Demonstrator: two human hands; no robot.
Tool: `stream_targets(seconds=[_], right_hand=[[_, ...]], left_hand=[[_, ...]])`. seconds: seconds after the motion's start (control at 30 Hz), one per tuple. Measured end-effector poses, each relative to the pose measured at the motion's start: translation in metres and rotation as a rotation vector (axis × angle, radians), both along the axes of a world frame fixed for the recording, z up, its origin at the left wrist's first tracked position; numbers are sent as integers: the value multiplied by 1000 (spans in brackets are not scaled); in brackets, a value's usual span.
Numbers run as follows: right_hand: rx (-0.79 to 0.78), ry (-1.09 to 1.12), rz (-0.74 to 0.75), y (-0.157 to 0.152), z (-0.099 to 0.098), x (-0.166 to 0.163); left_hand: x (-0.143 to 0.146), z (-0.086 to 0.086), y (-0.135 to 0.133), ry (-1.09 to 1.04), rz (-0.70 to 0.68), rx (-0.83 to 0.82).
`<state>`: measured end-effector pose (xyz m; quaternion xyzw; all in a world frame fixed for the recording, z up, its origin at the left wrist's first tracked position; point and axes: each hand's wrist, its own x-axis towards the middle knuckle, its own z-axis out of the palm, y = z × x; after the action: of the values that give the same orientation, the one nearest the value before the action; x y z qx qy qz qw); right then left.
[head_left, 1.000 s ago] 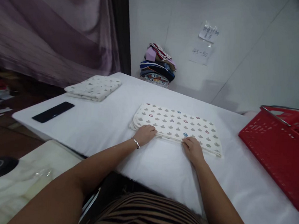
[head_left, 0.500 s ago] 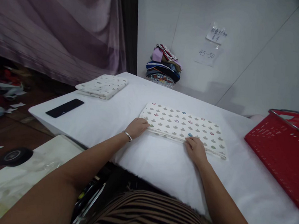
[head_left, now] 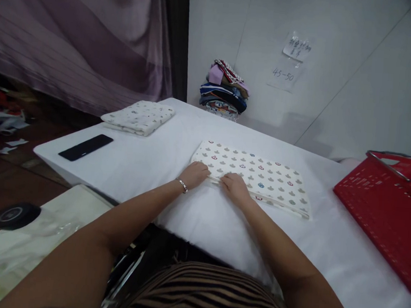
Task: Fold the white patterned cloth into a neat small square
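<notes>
A folded white cloth (head_left: pixel 257 174) with small grey, red and blue motifs lies flat on the white-covered table (head_left: pixel 148 159). My left hand (head_left: pixel 196 173), with a bracelet at the wrist, grips its near edge close to the left corner. Just to the right, my right hand (head_left: pixel 235 187) has its fingers closed on the same near edge. The fingertips of both hands are partly hidden. Farther back on the left rests another folded white cloth (head_left: pixel 139 116) with a small print.
Left of the cloths lies a black phone (head_left: pixel 86 147). A red basket (head_left: pixel 382 210) stands at the right. Behind the table rises a stack of folded fabrics (head_left: pixel 225 89) against the wall. A lower white surface (head_left: pixel 57 228) at the left holds a round black object (head_left: pixel 15 215).
My right hand has slid left along the cloth's near edge, close to my left hand. My left hand has shifted slightly to the right. The cloth stays in nearly the same place.
</notes>
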<state>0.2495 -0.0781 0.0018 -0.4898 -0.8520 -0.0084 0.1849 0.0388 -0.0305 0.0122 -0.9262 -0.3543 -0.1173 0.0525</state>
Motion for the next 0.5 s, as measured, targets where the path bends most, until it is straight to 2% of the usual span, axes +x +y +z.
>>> stream_targets(seconds=[0.17, 0.3, 0.4, 0.43, 0.5], right_hand=[[-31, -46, -20, 13, 1, -28], [-40, -33, -37, 17, -3, -35], [-46, -11, -35, 16, -5, -35], [-52, -7, -33, 16, -5, -35], [-69, -13, -31, 15, -3, -36]], left_hand=[[-1, 2, 0, -44, -4, -29], [-9, 0, -6, -132, 14, -40], [-15, -7, -20, -349, 235, -63], [-17, -10, -25, -441, 347, -131], [-16, -14, -34, -614, 541, -392]])
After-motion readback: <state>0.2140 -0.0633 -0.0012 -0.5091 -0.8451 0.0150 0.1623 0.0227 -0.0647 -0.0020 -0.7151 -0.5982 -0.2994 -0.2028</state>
